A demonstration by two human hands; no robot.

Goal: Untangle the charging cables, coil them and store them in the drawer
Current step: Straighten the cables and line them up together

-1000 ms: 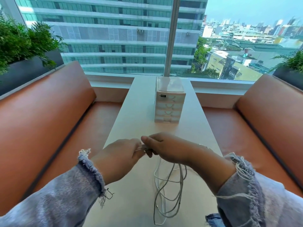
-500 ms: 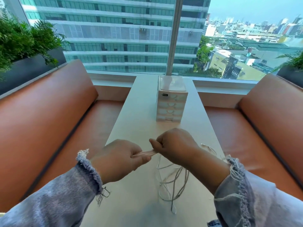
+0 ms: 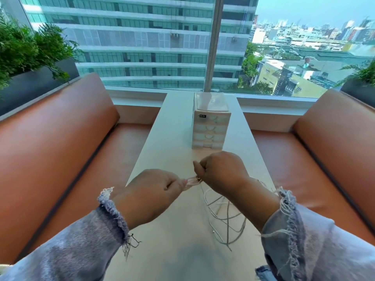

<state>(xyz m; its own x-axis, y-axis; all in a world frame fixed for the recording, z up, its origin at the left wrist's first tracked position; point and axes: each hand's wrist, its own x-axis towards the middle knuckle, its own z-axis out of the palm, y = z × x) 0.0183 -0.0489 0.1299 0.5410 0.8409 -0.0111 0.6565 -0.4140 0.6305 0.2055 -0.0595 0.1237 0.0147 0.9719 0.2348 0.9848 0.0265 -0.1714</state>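
White cables (image 3: 191, 181) blurred; ends hidden inside left hand (image 3: 150, 191), right hand (image 3: 221, 171).

Right hand (image 3: 221, 173) pulled from left hand (image 3: 150, 195), stretching cables (image 3: 191, 181).

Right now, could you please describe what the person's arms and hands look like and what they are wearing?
The left sleeve and right sleeve are faded blue-grey denim with paler washed patches. Both cuffs are raw and frayed into loose whitish threads; a few dark threads hang from the left cuff. The left hand and right hand are ungloved.
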